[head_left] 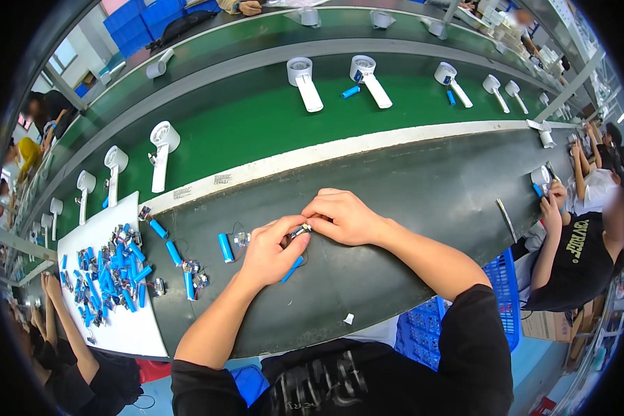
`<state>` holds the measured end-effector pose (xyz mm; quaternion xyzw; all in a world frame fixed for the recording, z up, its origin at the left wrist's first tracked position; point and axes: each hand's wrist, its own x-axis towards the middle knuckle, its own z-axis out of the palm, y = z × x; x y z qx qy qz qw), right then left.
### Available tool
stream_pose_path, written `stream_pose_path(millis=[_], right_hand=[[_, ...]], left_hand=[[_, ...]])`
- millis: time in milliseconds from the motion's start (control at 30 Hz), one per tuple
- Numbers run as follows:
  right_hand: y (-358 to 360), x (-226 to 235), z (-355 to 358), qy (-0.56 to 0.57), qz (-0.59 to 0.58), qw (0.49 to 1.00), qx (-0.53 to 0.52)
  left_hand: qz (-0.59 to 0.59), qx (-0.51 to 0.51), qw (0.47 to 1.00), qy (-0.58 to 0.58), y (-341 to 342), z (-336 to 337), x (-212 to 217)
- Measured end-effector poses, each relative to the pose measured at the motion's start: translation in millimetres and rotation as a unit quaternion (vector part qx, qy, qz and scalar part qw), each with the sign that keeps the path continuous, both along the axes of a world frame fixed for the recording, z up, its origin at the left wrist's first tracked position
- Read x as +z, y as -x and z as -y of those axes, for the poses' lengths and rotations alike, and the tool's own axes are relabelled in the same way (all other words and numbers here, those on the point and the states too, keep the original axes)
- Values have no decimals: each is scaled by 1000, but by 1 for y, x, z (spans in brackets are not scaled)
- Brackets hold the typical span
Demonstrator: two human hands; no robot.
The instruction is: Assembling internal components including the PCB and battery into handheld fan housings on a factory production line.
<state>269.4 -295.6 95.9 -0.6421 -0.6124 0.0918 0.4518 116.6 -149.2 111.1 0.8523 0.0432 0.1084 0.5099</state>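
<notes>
Near the middle of the dark bench, my left hand [273, 251] pinches a small circuit board [299, 231] between thumb and fingers. My right hand [341, 216] meets it from the right, its fingertips closed at the board's edge. Below my left palm lies a blue cylindrical battery [292, 270]; whether a wire joins it to the board is hidden. Left of my hands rest another blue battery [225, 247] and a wired circuit board [242, 239]. Farther left are several more batteries with boards, among them one battery [189, 285] beside a cluster of boards [200, 276].
A white sheet [145, 326] at the left bears a heap of blue batteries [121, 267] with boards. Beyond the bench, a green conveyor belt [229, 125] carries several white handheld fan housings [163, 139]. Blue baskets [503, 291] stand below the bench. Co-workers sit at both sides.
</notes>
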Motion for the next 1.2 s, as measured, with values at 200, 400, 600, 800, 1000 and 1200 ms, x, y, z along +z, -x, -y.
stream_pose_path(millis=[200,400,600,800,1000,1200], right_hand=[[-2,4,4,12,-12,1000,5],[-2,1,3,-6,-16,1000,9],[-5,0,6,-4,4,1000,16],[-6,-5,6,-11,22,999,34],[-7,-7,10,-9,47,998,41],[-5,-9,7,-13,23,999,38]], left_hand=[[-8,8,1000,24,-2,3,1],[-34,21,993,109,-1,-1,-8],[-51,0,992,117,-2,-4,-8],[-66,-28,990,118,-1,-5,-3],[-55,-61,993,82,0,-6,-2],[-60,-36,994,79,0,-5,-6]])
